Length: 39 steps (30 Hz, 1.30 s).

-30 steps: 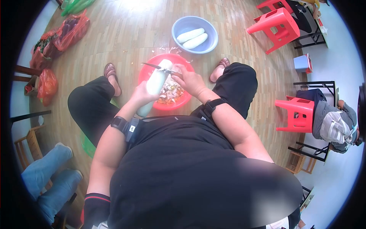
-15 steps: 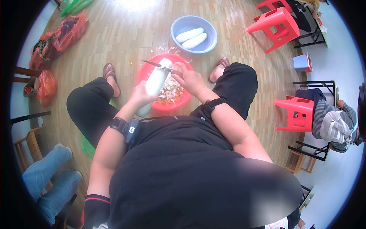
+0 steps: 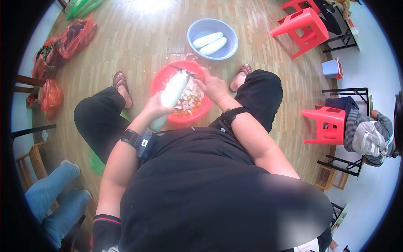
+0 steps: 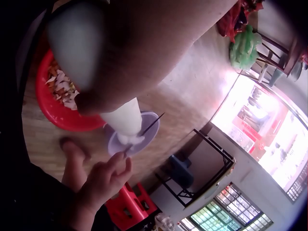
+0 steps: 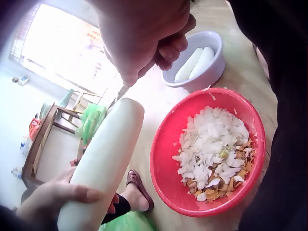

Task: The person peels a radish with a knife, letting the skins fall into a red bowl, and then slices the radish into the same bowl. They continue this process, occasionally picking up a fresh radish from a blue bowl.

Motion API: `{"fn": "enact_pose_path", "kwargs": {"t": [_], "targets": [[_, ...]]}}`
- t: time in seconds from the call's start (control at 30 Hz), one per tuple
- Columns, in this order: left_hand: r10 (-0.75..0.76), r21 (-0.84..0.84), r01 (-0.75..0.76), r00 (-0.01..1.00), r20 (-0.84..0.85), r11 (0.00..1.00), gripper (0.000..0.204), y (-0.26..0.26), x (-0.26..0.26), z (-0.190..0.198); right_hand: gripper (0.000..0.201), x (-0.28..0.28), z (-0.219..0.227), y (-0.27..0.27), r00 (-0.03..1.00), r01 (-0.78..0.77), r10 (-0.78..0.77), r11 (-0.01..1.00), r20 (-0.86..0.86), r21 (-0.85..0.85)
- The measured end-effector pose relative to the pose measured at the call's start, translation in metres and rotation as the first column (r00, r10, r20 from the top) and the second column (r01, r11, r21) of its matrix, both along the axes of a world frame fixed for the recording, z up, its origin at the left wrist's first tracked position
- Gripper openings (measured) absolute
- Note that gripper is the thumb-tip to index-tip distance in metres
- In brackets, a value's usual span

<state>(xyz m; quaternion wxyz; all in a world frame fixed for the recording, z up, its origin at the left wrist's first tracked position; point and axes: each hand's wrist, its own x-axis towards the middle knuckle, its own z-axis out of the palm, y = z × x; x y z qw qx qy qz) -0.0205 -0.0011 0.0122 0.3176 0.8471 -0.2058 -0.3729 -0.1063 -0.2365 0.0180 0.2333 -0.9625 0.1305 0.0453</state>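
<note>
Head view shows the left hand (image 3: pixel 157 105) wrapped around the thick middle of a long, pale white vegetable (image 3: pixel 173 93), which lies on a slant in front of the lap, its upper end over the red plastic basin (image 3: pixel 205 110). Its fingers are spread only as wide as that body needs, with the thumb (image 5: pixel 86 193) laid across it in the right wrist view. Gripping it there seems meant to steady the weight while leaving the far end bare for the blade.

The right hand (image 3: pixel 214 87) has its fingers curled in close around the handle of a thin, dark-looking knife (image 4: pixel 154 123); the handle is mostly hidden, so exactly how each finger sits cannot be told. The blade crosses at the vegetable's far end, where ragged white shreds (image 4: pixel 130 140) hang in the left wrist view.

The red basin stands on the wood-patterned floor (image 3: pixel 147 50) between the person's feet, probably so that falling pieces are caught. White shavings (image 5: pixel 211 137) are heaped inside it, beside and partly over orange-brown scraps (image 5: pixel 246 166), while a few stray bits lie on the floor just beyond its rim.

Farther out, a pale blue plastic basin (image 3: pixel 205 26) holds two smooth white vegetables (image 3: pixel 208 39) side by side, likely set apart to keep them away from the scraps.
</note>
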Motion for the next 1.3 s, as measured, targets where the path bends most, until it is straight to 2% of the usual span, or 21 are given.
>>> {"fn": "enact_pose_path", "kwargs": {"t": [0.07, 0.17, 0.27, 0.37, 0.53, 0.6, 0.67, 0.73, 0.8, 0.83, 0.87, 0.9, 0.93, 1.0, 1.07, 1.1, 1.13, 1.2, 1.3], "targets": [[-0.008, -0.024, 0.008, 1.000, -0.019, 1.000, 0.069, 0.001, -0.001, 0.004, 0.055, 0.000, -0.001, -0.007, 0.989, 0.143, -0.145, 0.987, -0.017, -0.079], [-0.028, -0.030, 0.026, 0.999, -0.046, 0.999, 0.069, 0.001, 0.002, 0.002, 0.056, -0.003, 0.000, -0.005, 0.988, 0.152, -0.152, 0.988, -0.008, -0.023], [-0.021, 0.003, 0.022, 0.999, -0.028, 1.000, 0.070, 0.005, 0.002, -0.016, 0.056, -0.007, -0.007, -0.003, 0.986, 0.166, -0.165, 0.984, -0.019, 0.056], [-0.015, 0.026, 0.015, 1.000, 0.008, 1.000, 0.070, 0.007, 0.002, -0.016, 0.056, -0.007, 0.004, 0.000, 0.986, 0.158, -0.149, 0.979, -0.073, 0.132], [-0.015, 0.030, 0.015, 1.000, 0.018, 0.999, 0.069, 0.005, 0.002, -0.013, 0.057, -0.007, -0.007, 0.004, 0.997, 0.060, -0.054, 0.993, -0.063, 0.103], [-0.021, -0.034, 0.021, 1.000, -0.009, 0.999, 0.066, 0.005, 0.001, -0.014, 0.057, -0.006, -0.010, 0.001, 0.998, 0.042, -0.038, 0.996, -0.051, 0.085], [-0.012, -0.044, 0.011, 1.000, -0.021, 0.999, 0.064, 0.004, 0.000, -0.012, 0.058, -0.005, -0.007, -0.004, 0.967, 0.229, -0.216, 0.970, -0.138, 0.080], [-0.005, -0.054, 0.003, 1.000, -0.030, 0.999, 0.062, 0.003, 0.003, -0.013, 0.059, -0.004, -0.015, -0.010, 0.962, 0.264, -0.251, 0.957, -0.108, 0.124], [-0.040, -0.150, 0.006, 0.974, -0.221, 0.989, 0.052, 0.004, 0.005, -0.019, 0.059, -0.006, -0.022, -0.009, 0.957, 0.290, -0.279, 0.942, -0.085, 0.169], [-0.034, -0.151, 0.000, 0.974, -0.223, 0.989, 0.052, 0.005, 0.004, -0.019, 0.058, -0.006, -0.025, -0.007, 0.967, 0.250, -0.254, 0.926, -0.023, 0.284], [0.014, -0.189, -0.081, 0.943, -0.333, 0.979, 0.048, 0.005, 0.003, -0.019, 0.058, -0.006, -0.028, -0.005, 0.971, 0.200, -0.235, 0.897, 0.042, 0.393], [0.053, -0.218, -0.164, 0.897, -0.440, 0.962, 0.045, 0.004, 0.002, -0.016, 0.058, -0.005, -0.023, -0.003, 0.973, 0.195, -0.229, 0.899, 0.041, 0.392], [0.058, -0.218, -0.169, 0.896, -0.440, 0.961, 0.045, 0.003, 0.001, -0.014, 0.056, -0.005, -0.018, 0.000, 0.981, 0.165, -0.192, 0.908, 0.032, 0.385], [0.131, -0.220, -0.300, 0.817, -0.562, 0.928, 0.041, 0.001, 0.000, -0.008, 0.055, -0.006, -0.008, 0.006, 0.988, 0.134, -0.154, 0.916, 0.024, 0.379], [0.139, -0.240, -0.336, 0.797, -0.588, 0.911, 0.040, 0.001, 0.001, -0.002, 0.052, -0.006, -0.001, 0.012, 0.994, 0.081, -0.103, 0.904, 0.029, 0.420], [0.145, -0.257, -0.372, 0.774, -0.617, 0.892, 0.039, 0.001, 0.000, 0.000, 0.051, -0.004, -0.001, 0.017, 0.989, 0.021, -0.083, 0.895, 0.120, 0.445], [0.144, -0.256, -0.371, 0.773, -0.618, 0.893, 0.039, 0.001, -0.001, 0.002, 0.051, -0.005, -0.001, 0.019, 0.989, 0.023, -0.085, 0.895, 0.119, 0.445], [0.175, -0.263, -0.409, 0.770, -0.614, 0.874, 0.039, 0.000, -0.001, 0.004, 0.050, -0.006, 0.008, 0.022, 0.994, -0.068, 0.034, 0.932, 0.103, 0.357], [0.163, -0.293, -0.432, 0.753, -0.638, 0.853, 0.039, 0.001, -0.001, 0.002, 0.050, -0.005, 0.012, 0.028, 0.983, -0.164, 0.126, 0.931, 0.134, 0.327]]}}
